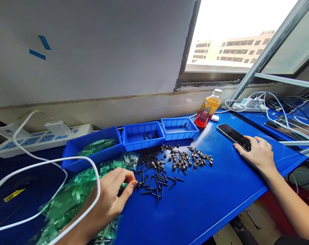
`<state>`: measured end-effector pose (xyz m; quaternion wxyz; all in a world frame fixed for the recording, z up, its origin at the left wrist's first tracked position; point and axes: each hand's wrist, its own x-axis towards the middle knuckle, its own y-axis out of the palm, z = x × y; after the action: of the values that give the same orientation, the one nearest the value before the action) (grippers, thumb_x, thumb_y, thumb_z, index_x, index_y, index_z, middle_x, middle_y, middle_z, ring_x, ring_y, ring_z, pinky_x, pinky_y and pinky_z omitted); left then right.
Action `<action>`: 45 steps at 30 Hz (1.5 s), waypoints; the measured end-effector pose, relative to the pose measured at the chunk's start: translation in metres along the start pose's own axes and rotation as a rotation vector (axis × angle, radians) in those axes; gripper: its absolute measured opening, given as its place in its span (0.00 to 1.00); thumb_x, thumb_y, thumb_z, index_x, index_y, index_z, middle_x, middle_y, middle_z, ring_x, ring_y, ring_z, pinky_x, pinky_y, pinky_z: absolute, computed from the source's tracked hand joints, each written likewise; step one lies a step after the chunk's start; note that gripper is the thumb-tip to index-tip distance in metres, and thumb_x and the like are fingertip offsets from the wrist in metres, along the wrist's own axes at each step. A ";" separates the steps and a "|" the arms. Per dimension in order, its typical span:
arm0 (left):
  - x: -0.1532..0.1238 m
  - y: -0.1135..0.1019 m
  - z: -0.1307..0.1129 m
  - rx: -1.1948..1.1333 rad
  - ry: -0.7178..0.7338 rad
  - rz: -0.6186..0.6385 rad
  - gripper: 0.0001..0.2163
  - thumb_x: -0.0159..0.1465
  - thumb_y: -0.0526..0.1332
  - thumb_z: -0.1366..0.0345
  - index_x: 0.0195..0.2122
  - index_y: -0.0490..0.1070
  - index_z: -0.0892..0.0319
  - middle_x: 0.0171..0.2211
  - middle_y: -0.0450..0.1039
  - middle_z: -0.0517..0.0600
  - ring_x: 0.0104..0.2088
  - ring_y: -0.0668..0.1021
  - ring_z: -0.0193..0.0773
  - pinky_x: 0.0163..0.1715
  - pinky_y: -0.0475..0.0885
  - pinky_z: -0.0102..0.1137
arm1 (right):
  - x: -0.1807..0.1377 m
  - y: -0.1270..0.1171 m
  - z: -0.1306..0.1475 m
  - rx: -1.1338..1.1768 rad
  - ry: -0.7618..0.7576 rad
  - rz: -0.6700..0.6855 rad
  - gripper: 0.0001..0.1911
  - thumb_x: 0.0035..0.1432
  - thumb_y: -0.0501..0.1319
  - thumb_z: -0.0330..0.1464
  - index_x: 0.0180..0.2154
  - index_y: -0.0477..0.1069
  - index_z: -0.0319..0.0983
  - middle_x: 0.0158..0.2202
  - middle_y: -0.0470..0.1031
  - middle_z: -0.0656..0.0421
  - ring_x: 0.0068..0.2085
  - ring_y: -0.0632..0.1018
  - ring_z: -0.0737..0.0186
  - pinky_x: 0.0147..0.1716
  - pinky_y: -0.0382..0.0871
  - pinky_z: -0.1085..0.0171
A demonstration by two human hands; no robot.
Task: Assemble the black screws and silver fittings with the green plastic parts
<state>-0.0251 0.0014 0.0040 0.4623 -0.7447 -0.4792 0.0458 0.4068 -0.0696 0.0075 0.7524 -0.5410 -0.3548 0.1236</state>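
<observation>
My left hand (113, 192) is at the left edge of a pile of loose dark screws (158, 180). Its thumb and forefinger are pinched together on a black screw (138, 184). Under and beside that hand lie green-tinted plastic bags (67, 200) with small parts inside. To the right of the long screws are shorter silvery screws (181, 160) in loose groups. At the right side of the table, my right hand (258, 154) is closed around the near end of a black-screened smartphone (233, 135), thumb on one edge and fingers on the other.
Three blue bins stand along the wall: one with green bags (93, 163), a middle one (143, 144) and a right one (181, 134) with a few screws. A drink bottle (207, 109) leans beside them. A white cable (97, 177) loops over my left wrist from a power strip (46, 139).
</observation>
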 end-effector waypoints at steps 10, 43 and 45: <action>0.001 -0.002 -0.003 0.054 0.005 0.047 0.15 0.65 0.48 0.58 0.23 0.62 0.57 0.21 0.64 0.44 0.22 0.69 0.31 0.23 0.65 0.26 | 0.002 -0.009 0.004 0.033 0.141 0.133 0.35 0.47 0.53 0.49 0.52 0.62 0.36 0.53 0.64 0.42 0.54 0.67 0.41 0.49 0.64 0.48; 0.002 0.000 -0.003 0.008 0.031 0.027 0.13 0.64 0.49 0.58 0.29 0.69 0.56 0.25 0.72 0.47 0.27 0.75 0.35 0.25 0.71 0.25 | 0.012 0.010 -0.016 0.054 0.069 0.122 0.30 0.48 0.52 0.51 0.49 0.67 0.43 0.43 0.69 0.49 0.48 0.69 0.44 0.42 0.67 0.51; 0.002 0.000 -0.002 0.004 0.031 0.027 0.13 0.64 0.49 0.58 0.29 0.69 0.56 0.25 0.72 0.47 0.26 0.75 0.35 0.25 0.71 0.25 | 0.011 0.009 -0.015 0.063 0.064 0.105 0.29 0.48 0.52 0.50 0.49 0.67 0.43 0.44 0.68 0.49 0.49 0.69 0.44 0.43 0.66 0.50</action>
<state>-0.0227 0.0010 0.0056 0.4704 -0.7509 -0.4617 0.0414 0.4264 -0.0707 0.0014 0.7726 -0.5385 -0.2976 0.1566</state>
